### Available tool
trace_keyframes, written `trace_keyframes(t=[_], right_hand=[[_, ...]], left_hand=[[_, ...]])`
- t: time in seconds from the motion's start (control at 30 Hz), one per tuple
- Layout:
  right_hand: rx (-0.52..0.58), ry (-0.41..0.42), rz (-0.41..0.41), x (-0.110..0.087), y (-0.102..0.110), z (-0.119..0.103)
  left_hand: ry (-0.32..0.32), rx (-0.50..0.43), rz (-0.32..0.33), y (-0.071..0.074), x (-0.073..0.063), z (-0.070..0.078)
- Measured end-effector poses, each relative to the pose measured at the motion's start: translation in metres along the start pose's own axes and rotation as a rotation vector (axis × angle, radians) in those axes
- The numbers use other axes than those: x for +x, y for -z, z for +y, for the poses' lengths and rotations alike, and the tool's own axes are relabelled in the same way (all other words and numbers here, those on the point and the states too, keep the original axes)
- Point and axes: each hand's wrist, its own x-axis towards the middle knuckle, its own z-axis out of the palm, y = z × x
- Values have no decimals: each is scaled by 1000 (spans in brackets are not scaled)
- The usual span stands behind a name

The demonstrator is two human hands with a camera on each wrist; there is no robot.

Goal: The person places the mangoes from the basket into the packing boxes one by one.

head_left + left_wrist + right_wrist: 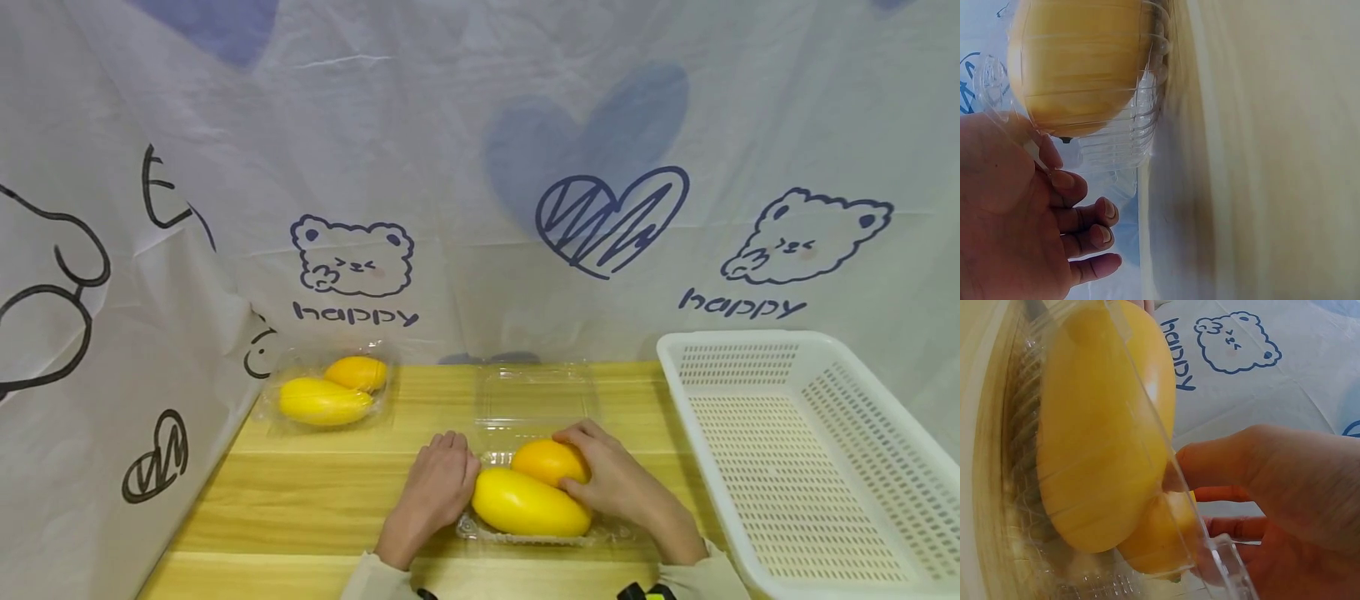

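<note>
In front of me a clear plastic clamshell box (525, 540) lies with its lid (537, 398) folded open toward the back. A long yellow mango (528, 504) lies along its near side, and a smaller orange mango (547, 461) sits behind it. My left hand (442, 479) is at the box's left end, thumb and forefinger pinching the rim, the other fingers bent loosely outside, as the left wrist view shows. From the right, my right hand (618, 475) grips the orange mango, with the thumb on its near side and fingers behind. The box wall partly covers those fingers in the right wrist view.
Another clear box (382, 404) holding two yellow mangoes (324, 402) stands at the back left of the wooden table (300, 500). A white perforated basket (795, 483) takes up the right side. Printed cloth (465, 167) hangs behind and to the left.
</note>
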Motion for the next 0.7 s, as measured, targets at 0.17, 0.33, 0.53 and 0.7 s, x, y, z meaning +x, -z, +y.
trace_keyframes(t=[0.17, 0.33, 0.53, 0.7], right_hand=[[-4, 3, 4, 0, -1, 1], [15, 1, 18, 0, 1, -1], [107, 11, 246, 3, 6, 0], [169, -62, 441, 5, 7, 6]], left_hand=[[0, -4, -5, 0, 0, -1], [-8, -12, -13, 1, 0, -2], [-30, -15, -10, 2, 0, -3], [-43, -22, -11, 2, 0, -4]])
